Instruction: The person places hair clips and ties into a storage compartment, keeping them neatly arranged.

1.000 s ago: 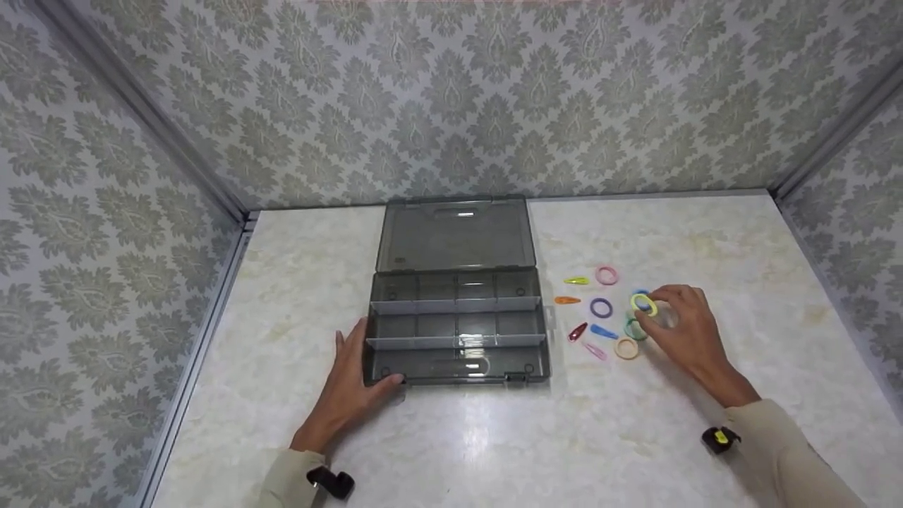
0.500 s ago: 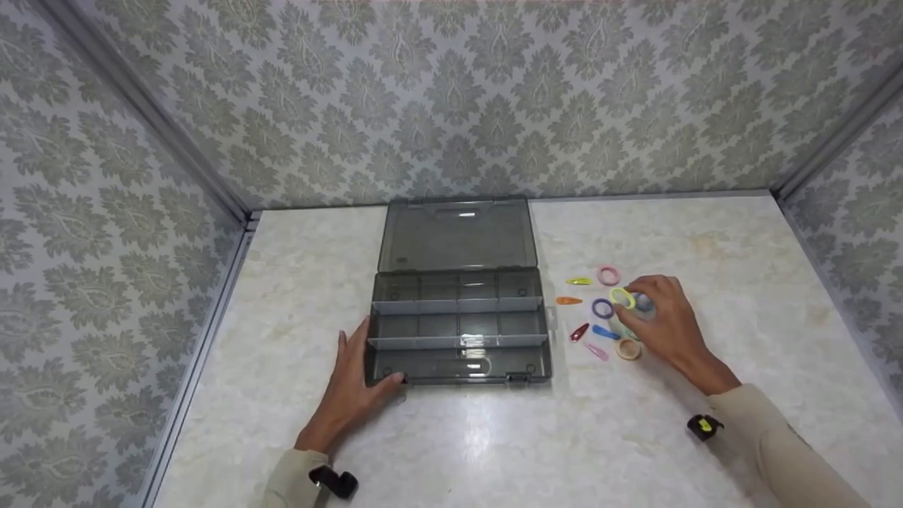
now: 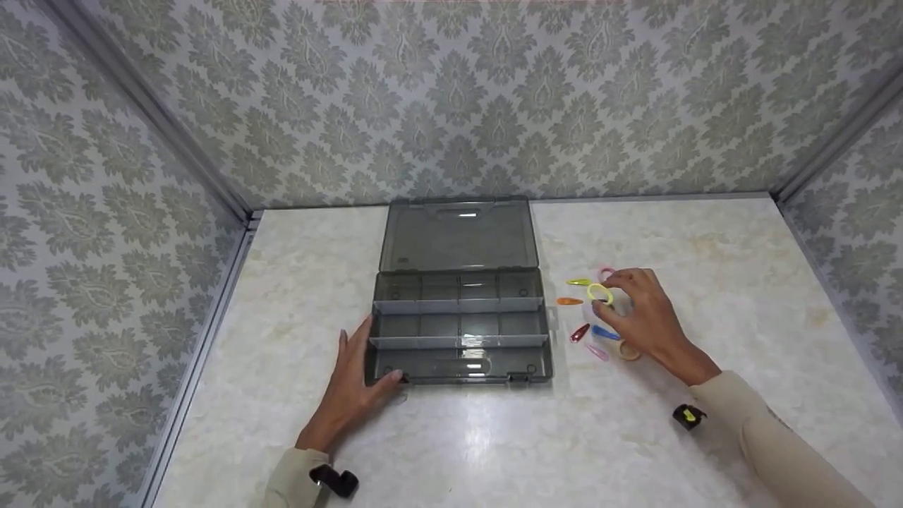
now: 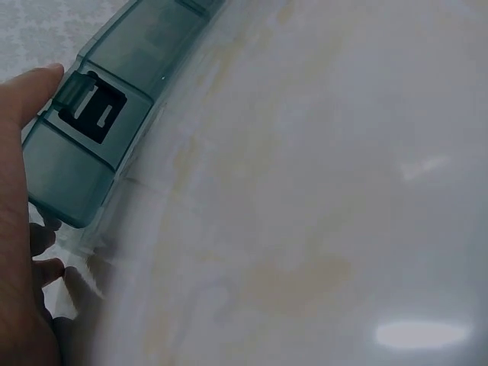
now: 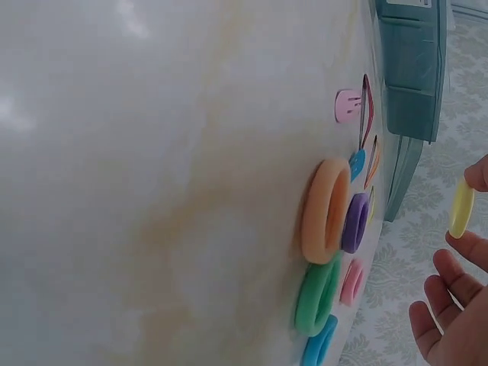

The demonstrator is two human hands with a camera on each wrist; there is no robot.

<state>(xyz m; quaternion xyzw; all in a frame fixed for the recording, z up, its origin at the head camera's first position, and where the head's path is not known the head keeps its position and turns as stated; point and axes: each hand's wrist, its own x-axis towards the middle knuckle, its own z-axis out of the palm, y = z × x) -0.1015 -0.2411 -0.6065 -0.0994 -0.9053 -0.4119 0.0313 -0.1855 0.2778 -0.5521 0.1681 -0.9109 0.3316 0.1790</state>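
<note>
My right hand (image 3: 652, 317) pinches a yellow hair tie (image 5: 461, 207) between thumb and fingertip, held up off the table. Below it lie peach (image 5: 313, 221), green (image 5: 306, 301), purple (image 5: 351, 225), pink (image 5: 349, 284) and blue (image 5: 317, 345) hair ties, partly hidden by the hand in the head view. Snap hair clips lie to their left: yellow (image 3: 578, 282), orange (image 3: 569, 301), red (image 3: 579, 333), blue (image 3: 605, 331) and pink (image 3: 597, 351). My left hand (image 3: 346, 395) grips the front left corner of a grey see-through compartment box (image 3: 458, 382), thumb on its front rim.
The box's lid (image 3: 458, 236) lies folded back towards the patterned wall (image 3: 451, 106). Two clear dividers (image 3: 458, 306) split the box into long rows, with nothing seen in them. Marbled table top (image 3: 480, 444) stretches in front and to both sides.
My right hand has carried the yellow hair tie left from beside the blue hair tie, over the purple one and towards the box. My left hand has stayed on the box.
</note>
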